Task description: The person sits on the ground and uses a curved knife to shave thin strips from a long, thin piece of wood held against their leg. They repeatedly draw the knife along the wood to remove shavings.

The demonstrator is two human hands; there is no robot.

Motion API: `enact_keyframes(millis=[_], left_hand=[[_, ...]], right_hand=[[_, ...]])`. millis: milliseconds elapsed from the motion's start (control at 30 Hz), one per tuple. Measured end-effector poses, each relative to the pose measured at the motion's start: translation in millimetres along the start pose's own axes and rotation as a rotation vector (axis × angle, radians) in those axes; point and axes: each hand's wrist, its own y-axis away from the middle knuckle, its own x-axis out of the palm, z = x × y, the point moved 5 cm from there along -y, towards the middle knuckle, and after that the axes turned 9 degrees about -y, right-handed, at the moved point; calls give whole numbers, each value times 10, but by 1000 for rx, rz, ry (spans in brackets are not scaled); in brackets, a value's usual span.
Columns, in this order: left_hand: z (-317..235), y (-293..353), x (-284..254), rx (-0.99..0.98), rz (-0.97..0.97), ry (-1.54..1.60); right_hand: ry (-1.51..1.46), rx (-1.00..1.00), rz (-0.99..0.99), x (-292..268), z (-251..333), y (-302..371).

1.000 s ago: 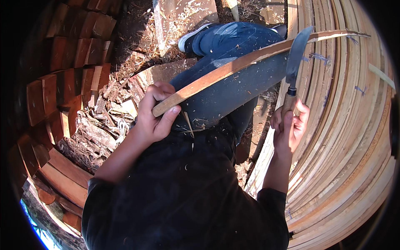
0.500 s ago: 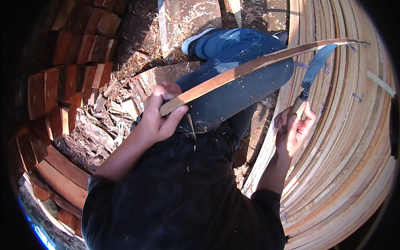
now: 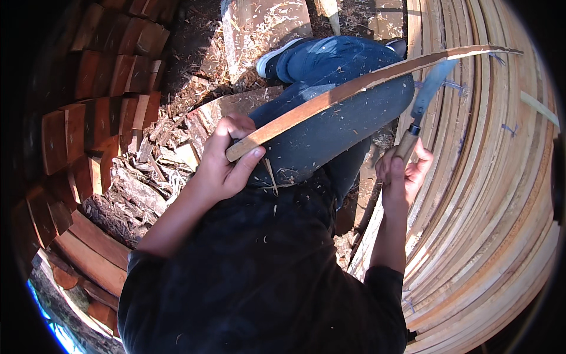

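Observation:
My left hand (image 3: 227, 158) is closed around the near end of a long wooden strip (image 3: 336, 101), thumb along its side. The strip slants over my thigh in blue trousers (image 3: 348, 127), its thin far end reaching above the stacked strips at right. In my right hand (image 3: 405, 171) is a knife (image 3: 433, 88), its wooden handle between curled fingers. The blade points away from me, its slightly blurred tip close under the strip's far part; I cannot tell whether they touch. A thin sliver of wood (image 3: 271, 176) lies by my left thumb.
Long pale strips (image 3: 471, 194) lie stacked along the right, some with purple marks. Reddish cut wood blocks (image 3: 65, 135) are piled at left. Bark and shavings (image 3: 135, 189) litter the ground between, with boards (image 3: 271, 29) beyond my shoe (image 3: 271, 58).
My right hand and the knife have moved left and slightly toward me, the blade tip shifting left along the strip. The strip's far part is a little higher in view; my left hand stays put.

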Motion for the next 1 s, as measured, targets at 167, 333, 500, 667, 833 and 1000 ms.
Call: enact_keyframes(millis=[167,333,500,667,833,1000], left_hand=[[6,13,-50,-5,17,-24],[11,28,-10,15,33,-46],[-7,-25,-30,13,34,-67],[-1,-26,-19,58,41,-98],[-27,-19,-27,84,32,-137],[-23,-63,-14,38,32,-107]], right_hand=[[-15,33,165,-100,55,-38],[517,105,423,299,15,73],[63,23,104,37,45,-159],[61,-3,97,-114,191,-130],[372,162,240,-75,37,25],[209,180,165,19,-21,20]])
